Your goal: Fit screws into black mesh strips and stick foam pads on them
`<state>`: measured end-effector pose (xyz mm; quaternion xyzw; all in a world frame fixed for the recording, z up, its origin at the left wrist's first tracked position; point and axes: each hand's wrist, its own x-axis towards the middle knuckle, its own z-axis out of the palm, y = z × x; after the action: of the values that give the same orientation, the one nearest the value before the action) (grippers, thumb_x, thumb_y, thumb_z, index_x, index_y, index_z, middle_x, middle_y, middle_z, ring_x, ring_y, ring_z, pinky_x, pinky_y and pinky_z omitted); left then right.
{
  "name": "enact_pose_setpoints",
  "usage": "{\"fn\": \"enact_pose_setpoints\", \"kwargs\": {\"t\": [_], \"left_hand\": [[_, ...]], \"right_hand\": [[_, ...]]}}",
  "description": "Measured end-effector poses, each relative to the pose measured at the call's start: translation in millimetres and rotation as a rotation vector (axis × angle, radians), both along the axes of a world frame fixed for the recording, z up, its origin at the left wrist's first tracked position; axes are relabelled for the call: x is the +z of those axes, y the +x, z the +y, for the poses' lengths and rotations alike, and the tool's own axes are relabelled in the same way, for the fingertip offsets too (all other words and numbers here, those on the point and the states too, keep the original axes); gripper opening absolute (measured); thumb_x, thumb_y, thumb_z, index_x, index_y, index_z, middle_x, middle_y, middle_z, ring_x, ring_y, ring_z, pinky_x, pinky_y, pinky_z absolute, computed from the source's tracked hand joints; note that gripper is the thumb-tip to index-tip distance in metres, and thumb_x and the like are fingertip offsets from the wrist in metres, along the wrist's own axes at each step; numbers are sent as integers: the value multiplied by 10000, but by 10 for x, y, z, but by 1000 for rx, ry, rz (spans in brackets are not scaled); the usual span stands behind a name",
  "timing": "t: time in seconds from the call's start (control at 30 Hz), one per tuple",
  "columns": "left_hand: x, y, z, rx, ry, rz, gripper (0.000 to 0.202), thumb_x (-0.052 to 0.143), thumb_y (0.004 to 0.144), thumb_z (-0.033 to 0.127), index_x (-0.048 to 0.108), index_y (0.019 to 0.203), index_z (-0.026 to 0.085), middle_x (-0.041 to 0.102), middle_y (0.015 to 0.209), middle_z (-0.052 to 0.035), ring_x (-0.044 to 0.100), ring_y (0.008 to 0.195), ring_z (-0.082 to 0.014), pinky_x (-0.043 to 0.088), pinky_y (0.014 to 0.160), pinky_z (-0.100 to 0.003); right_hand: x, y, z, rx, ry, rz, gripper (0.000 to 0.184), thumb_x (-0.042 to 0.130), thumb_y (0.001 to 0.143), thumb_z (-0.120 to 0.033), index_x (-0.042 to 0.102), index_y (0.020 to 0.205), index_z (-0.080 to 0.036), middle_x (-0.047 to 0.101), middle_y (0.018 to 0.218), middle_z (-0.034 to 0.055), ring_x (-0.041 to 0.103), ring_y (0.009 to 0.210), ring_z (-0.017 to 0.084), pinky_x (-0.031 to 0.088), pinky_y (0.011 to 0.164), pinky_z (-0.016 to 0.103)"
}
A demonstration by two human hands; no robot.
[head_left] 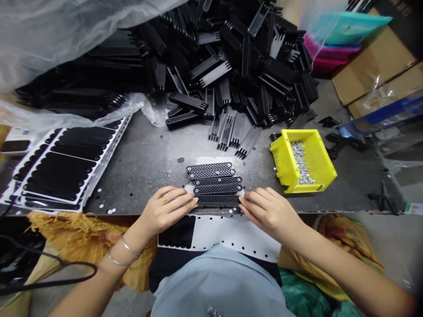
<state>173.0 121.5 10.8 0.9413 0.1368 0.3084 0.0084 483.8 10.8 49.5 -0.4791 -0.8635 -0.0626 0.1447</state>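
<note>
My left hand (165,208), with a ring and bracelets, has its fingers closed at the left end of a black plastic strip (217,199) with a lattice face. At the strip's right end, the fingers of my right hand (269,208) are pressed together. Several similar black lattice strips (218,180) lie side by side just beyond it, with small silver metal pieces at their ends. Underneath them a pale sheet or plate (214,160) partly shows. My fingertips hide the ends of the nearest strip.
A yellow bin (324,165) of small silver metal parts (300,163) stands right. Sheets of black adhesive-looking strips (66,163) lie left. Black plastic parts (231,57) pile up at the back, beside plastic film (66,39). A perforated white sheet (228,233) rests on my lap.
</note>
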Motion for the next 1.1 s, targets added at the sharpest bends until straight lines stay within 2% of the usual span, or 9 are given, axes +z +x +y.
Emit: {"fn": "enact_pose_setpoints", "kwargs": {"t": [0.17,0.33,0.43,0.6,0.67,0.77,0.87,1.0,1.1], "left_hand": [[54,54,-78,55,-54,4,209,771,917,153,723,1109,221,818,980,-7,730,929,-160,493,937,-331],[-9,130,-350,249,-36,-23,241,774,903,109,723,1126,183,819,1013,-44,726,980,-208,481,940,-374],[-72,157,-441,303,-35,-65,242,775,895,91,719,1108,190,817,989,-38,723,966,-210,484,927,-376],[-60,220,-379,363,-229,-137,195,788,906,207,685,1066,251,765,1139,-52,689,1147,-247,462,1039,-439],[-35,298,-302,367,-330,-82,501,806,889,373,603,1326,233,644,1397,-148,553,1379,-335,412,1143,-527],[-20,484,-156,340,-435,40,1144,845,774,588,227,1634,157,354,1633,-268,269,1558,-458,274,1228,-668],[-32,659,-34,289,-498,114,1286,873,719,554,92,1671,182,406,1575,-250,343,1500,-467,241,1239,-694],[-53,726,1,282,-541,116,1240,858,712,483,126,1666,181,479,1436,-216,446,1374,-441,339,1194,-674],[-92,724,-31,292,-556,98,1219,851,733,473,116,1668,203,458,1435,-201,423,1380,-437,315,1202,-695]], "right_hand": [[39,-55,-56,201,60,-239,243,549,987,-70,766,887,-114,736,1008,141,616,894,244,475,764,395],[92,-252,-142,23,33,-331,262,540,948,-28,762,827,-94,706,867,156,593,787,246,449,664,399],[102,-305,11,-70,2,-204,284,549,991,-98,732,776,-130,682,776,110,580,705,212,468,611,379],[-70,-357,462,25,22,-47,334,472,1007,-52,683,1266,-61,680,1351,192,637,1220,260,613,927,375],[-162,-423,548,75,60,-102,346,459,993,-33,693,1248,-56,702,1306,190,634,1231,276,626,925,380],[-186,-436,557,102,87,-66,299,457,1014,-66,725,1144,-45,738,1112,184,680,1038,256,639,833,354],[-53,-124,486,6,160,120,275,495,1015,-81,713,1181,-101,721,1100,169,670,1027,257,628,853,390],[118,635,311,-432,319,276,288,584,979,-114,732,1200,-225,717,1162,135,672,1108,314,579,958,515],[67,799,158,-462,277,309,315,553,990,-135,731,1229,-237,723,1243,136,677,1167,334,562,1006,566]]}}
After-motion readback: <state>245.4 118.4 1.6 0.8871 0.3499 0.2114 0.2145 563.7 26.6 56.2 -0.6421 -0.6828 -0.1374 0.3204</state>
